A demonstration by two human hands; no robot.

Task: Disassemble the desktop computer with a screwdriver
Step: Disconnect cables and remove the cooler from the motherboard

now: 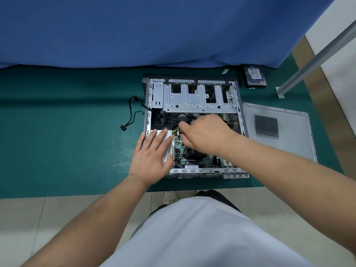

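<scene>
The case (192, 105) lies open on its side on the green mat (67, 132), right in front of me. My left hand (152, 153) rests flat, fingers straight and spread, on the pale power supply (167, 149) at the case's left edge, steadying it. My right hand (204, 132) reaches into the middle of the case with fingers curled down among the wires (176, 130) near the board (181, 151); I judge it is pinching a connector or cable there, but the fingertips are hidden behind the hand, so I cannot tell exactly what it holds.

As for progress, a fair part looks done. The side panel (277, 130) is off and lies flat on the mat just right of the case. A hard drive (255, 75) sits apart at the mat's far edge, with a few small screws (252, 88) beside it, and the drive cage (198, 97) at the far end of the case appears empty. A black cable (133, 112) trails out over the left wall onto the mat, loose at its end.

What is left, as I judge it: unplugging the remaining wires, then freeing the power supply, the cooler and the board, all of which sit inside the case. I see no screwdriver anywhere, so the step in hand seems to be cable work by fingers alone.
</scene>
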